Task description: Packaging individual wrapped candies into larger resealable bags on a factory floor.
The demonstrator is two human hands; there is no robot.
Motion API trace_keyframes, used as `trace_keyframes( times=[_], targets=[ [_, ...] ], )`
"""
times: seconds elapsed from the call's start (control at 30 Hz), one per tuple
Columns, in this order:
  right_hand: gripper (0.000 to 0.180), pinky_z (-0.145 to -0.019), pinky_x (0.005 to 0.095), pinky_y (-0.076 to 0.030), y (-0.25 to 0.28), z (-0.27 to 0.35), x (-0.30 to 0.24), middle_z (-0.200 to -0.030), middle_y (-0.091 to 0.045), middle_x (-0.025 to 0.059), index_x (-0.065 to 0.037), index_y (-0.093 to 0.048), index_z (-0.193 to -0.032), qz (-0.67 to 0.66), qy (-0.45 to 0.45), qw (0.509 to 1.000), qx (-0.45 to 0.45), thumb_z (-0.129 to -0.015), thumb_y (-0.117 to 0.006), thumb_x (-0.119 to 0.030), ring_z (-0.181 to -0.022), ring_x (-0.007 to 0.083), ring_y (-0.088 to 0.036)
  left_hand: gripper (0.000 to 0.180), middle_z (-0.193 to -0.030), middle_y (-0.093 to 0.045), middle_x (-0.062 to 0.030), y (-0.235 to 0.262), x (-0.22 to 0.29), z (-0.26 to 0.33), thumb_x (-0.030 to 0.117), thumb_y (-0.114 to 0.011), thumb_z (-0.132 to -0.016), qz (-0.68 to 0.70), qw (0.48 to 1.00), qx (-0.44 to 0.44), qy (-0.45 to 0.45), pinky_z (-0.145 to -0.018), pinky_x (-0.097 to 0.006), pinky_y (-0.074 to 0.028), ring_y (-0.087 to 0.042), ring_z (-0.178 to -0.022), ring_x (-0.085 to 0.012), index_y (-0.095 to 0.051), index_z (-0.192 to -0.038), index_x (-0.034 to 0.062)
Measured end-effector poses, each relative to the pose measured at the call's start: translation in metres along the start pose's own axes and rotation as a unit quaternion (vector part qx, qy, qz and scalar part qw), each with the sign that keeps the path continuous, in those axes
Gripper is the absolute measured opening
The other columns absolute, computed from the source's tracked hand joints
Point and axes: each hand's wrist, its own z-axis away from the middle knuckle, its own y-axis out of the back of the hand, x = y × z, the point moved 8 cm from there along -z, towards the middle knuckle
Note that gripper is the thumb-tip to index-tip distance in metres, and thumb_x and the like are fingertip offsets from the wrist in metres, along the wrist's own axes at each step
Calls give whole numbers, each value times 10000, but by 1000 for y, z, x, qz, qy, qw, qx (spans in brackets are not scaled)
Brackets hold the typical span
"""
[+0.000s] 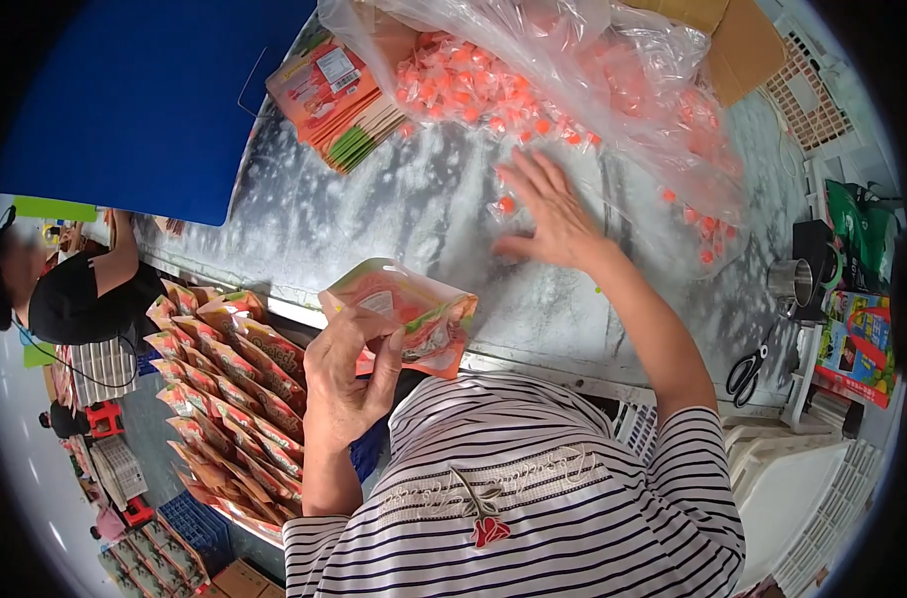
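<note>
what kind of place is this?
Likely a small packing workshop: loose wrapped candies spill from a clear bag onto a metal table, and filled pouches lie in rows beside the person.

Left hand [346, 374] fingers curled shut; right hand [551, 214] spread flat.

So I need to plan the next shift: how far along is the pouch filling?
Done: filled pouches stand in rows at the person's left. In hand: left hand holds an open pouch; right hand gathers wrapped candies. Left: a large bag of candies and flat pouches.
</note>
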Motion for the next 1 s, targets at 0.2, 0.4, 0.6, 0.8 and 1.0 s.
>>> trace_keyframes(
  times=[0.2, 0.4, 0.6, 0.8, 1.0],
  targets=[
    [538, -1036, 437, -342, -18, 18, -17, -1356, -436, 137, -96, -557, -1211, -24, 84, 996, -1, -735, -745, -264, -1241, 336, -399, 159, -761, -605, -116, -5, 6, 0, -58, -690, -735, -10, 999, -16, -31, -581, -329, -486, -604, -651, -263, -617, -868, -9],
    [279, -694, 376, -508, -12, 57, -12, -1200, -516, 76, -90, -615, -1004, -8, 60, 996, 58, -749, -715, -143, -869, 259, -573, 143, -762, -597, -124, -1, 39, -9, -67, -675, -734, 1, 995, -11, -103, -581, -340, -484, -600, -660, -276, -605, -847, -12],
    [140, -563, 299, -486, 27, 43, 45, -900, -641, 28, -62, -620, -938, -292, -248, 920, 88, -853, -657, -167, -607, 133, -558, 147, -795, -590, -135, -23, 41, -19, -63, -653, -743, 23, 989, -25, -142, -605, -364, -485, -592, -685, -287, -595, -867, -11],
    [223, -536, 200, -426, 108, -8, -79, -829, -650, 32, -23, -618, -937, -593, -199, 780, 18, -911, -623, -245, -655, 74, -573, 142, -768, -558, -129, -33, 45, -26, -38, -663, -741, 22, 988, -42, -145, -627, -386, -483, -579, -691, -304, -592, -859, -5],
    [296, -562, 309, -461, 112, -34, -115, -616, -584, 124, 48, -558, -901, -237, -29, 971, -20, -932, -579, -245, -565, 174, -585, 175, -827, -609, -124, -46, 51, -24, -77, -655, -754, 49, 983, -69, -162, -649, -356, -501, -609, -745, -289, -614, -914, -19]
  ],
)
